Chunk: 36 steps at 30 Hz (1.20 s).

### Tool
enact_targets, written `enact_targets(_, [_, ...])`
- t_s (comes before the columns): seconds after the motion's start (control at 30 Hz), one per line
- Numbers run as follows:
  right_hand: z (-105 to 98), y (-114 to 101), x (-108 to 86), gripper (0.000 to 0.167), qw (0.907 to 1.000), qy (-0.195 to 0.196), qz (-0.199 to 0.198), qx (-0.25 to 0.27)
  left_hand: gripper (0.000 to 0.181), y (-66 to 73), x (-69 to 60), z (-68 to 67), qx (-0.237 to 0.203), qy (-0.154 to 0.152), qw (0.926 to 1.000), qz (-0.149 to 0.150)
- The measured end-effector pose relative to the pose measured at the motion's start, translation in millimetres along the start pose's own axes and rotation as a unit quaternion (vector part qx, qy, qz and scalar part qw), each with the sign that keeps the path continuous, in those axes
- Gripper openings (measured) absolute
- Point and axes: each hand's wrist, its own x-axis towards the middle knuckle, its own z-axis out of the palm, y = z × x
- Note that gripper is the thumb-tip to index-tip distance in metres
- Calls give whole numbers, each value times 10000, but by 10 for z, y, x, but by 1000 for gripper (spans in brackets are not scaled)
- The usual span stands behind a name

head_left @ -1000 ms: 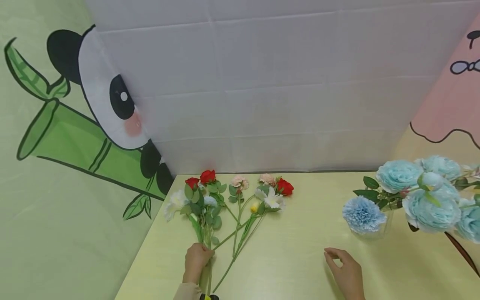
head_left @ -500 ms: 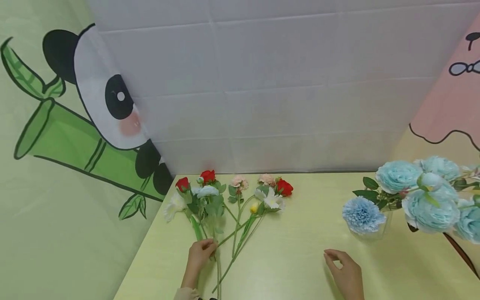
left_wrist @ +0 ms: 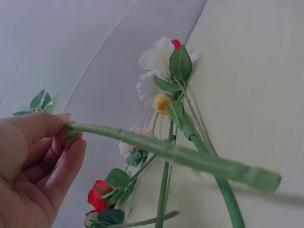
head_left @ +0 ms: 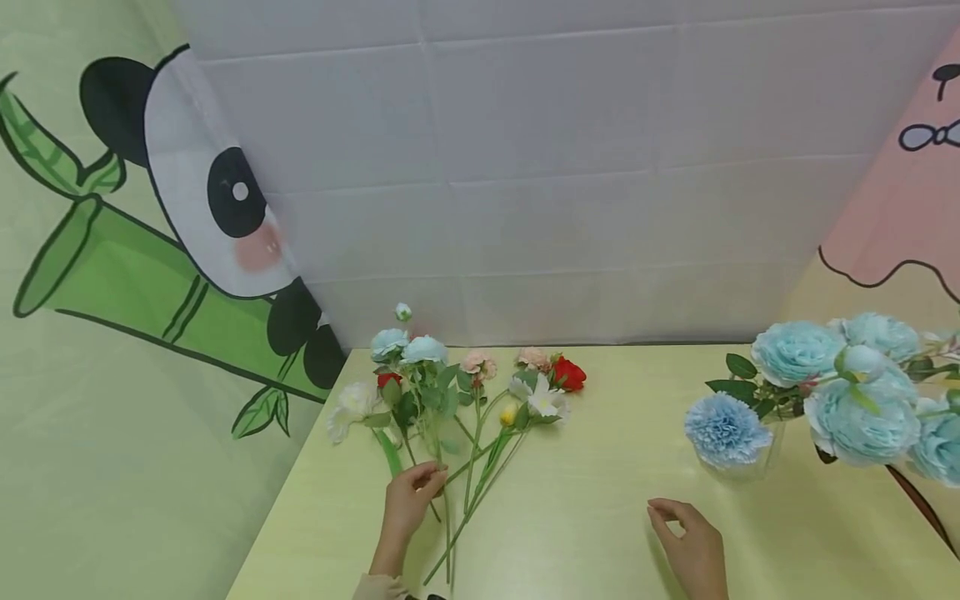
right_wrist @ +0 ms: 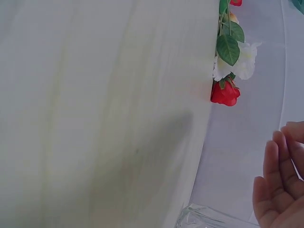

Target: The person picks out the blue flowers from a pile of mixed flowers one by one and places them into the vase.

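My left hand (head_left: pixel 411 498) pinches the green stem (left_wrist: pixel 175 154) of a light blue flower spray (head_left: pixel 424 349) between thumb and fingers. The spray's blooms and bud are raised above the table's back edge, and the stem's lower end points toward the near side. Around it lie a white flower (head_left: pixel 352 404), a red rose (head_left: pixel 388 380), partly hidden, and a yellow bud (head_left: pixel 509 415) beside a white lily (head_left: pixel 546 402). My right hand (head_left: pixel 693 546) hovers over the table, fingers loosely curled, thumb near the index fingertip, with nothing in it.
A clear glass vase (head_left: pixel 752 465) stands at the right, holding a blue carnation (head_left: pixel 727 429) and large pale blue blooms (head_left: pixel 862 417). Another red rose (head_left: pixel 569 374) and pink flowers (head_left: pixel 478 364) lie toward the back of the table (head_left: pixel 600 517). A white cloth (head_left: pixel 562 167) hangs behind.
My left hand has moved up and to the right, lifting the light blue spray out from among the other flowers. The right hand has stayed in place.
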Motion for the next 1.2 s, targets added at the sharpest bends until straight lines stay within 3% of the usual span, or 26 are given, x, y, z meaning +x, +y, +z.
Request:
enact_targets(0.17, [-19, -5, -5, 18, 10000, -36, 14, 14, 26, 138, -49, 11, -139, 59, 9999, 3])
enact_targets(0.27, [-27, -11, -1, 17, 10000, 30, -41, -25, 28, 136, -47, 17, -172, 118, 9997, 105])
enact_targets(0.33, [-28, -11, 9, 16, 9999, 85, -64, -47, 29, 51, -11, 31, -194, 201, 9994, 208])
enact_targets(0.5, [-37, -23, 36, 17, 10000, 45, 33, 10, 24, 85, -16, 42, 169, 493, 9950, 847])
enact_targets(0.67, [-53, -41, 41, 19, 9997, -86, 153, 156, 19, 282, -93, 67, 321, 649, 9869, 1444])
enact_targets(0.83, [-45, -41, 47, 20, 9996, -99, 161, 207, 18, 455, -174, 114, 322, 585, 9779, 1983])
enact_targets(0.97, [-32, -28, 51, 19, 9997, -61, 151, 206, 18, 369, -136, 194, 464, 420, 9737, 2189])
enact_targets(1.1, [-27, -16, 49, 19, 9995, -130, 200, 201, 18, 301, -113, 293, 335, 177, 9729, 2279])
enact_targets(1.2, [-23, -14, 45, 20, 9994, -177, 220, 189, 17, 306, -127, 370, 283, 138, 9751, 2195])
